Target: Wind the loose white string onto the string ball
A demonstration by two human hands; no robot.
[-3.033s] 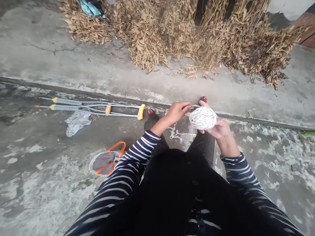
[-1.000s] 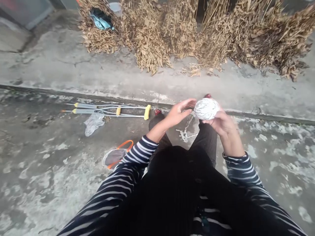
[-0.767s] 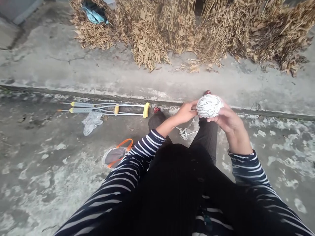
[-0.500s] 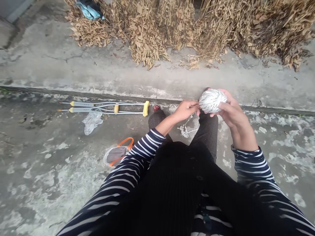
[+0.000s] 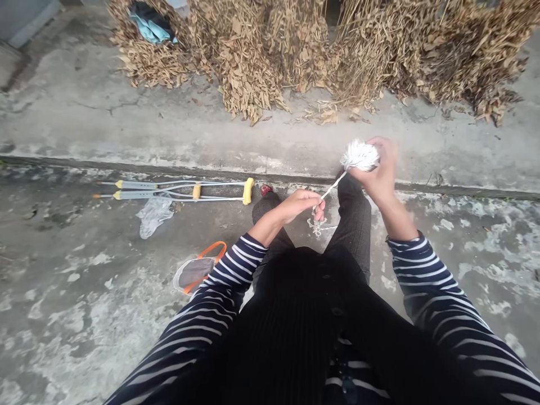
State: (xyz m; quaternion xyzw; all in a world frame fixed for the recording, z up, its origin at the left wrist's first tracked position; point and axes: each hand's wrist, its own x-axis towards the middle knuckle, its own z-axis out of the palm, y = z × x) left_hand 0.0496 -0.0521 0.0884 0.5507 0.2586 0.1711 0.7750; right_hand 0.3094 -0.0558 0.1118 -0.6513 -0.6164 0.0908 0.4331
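My right hand (image 5: 382, 167) is closed around a ball of white cord (image 5: 358, 155), held out above my right foot. A taut strand of cord (image 5: 334, 185) runs from the ball down to my left hand (image 5: 301, 205), whose fingers pinch it. Below the left hand, a loose tangle of the same cord (image 5: 317, 227) lies on the concrete between my legs, with one length reaching toward my right leg.
Two crutches with yellow pads (image 5: 248, 191) lie on the ground to the left, beside a crumpled clear plastic bag (image 5: 154, 217). Nearer is a grey bag with orange straps (image 5: 194, 274). Dried plants (image 5: 253, 62) line the raised concrete ledge (image 5: 169, 132), with a blue and black cloth (image 5: 154, 28) on them.
My left hand has drawn away from the ball, down and to the left, stretching a strand between them. The ball has moved slightly upward and turned in my right hand.
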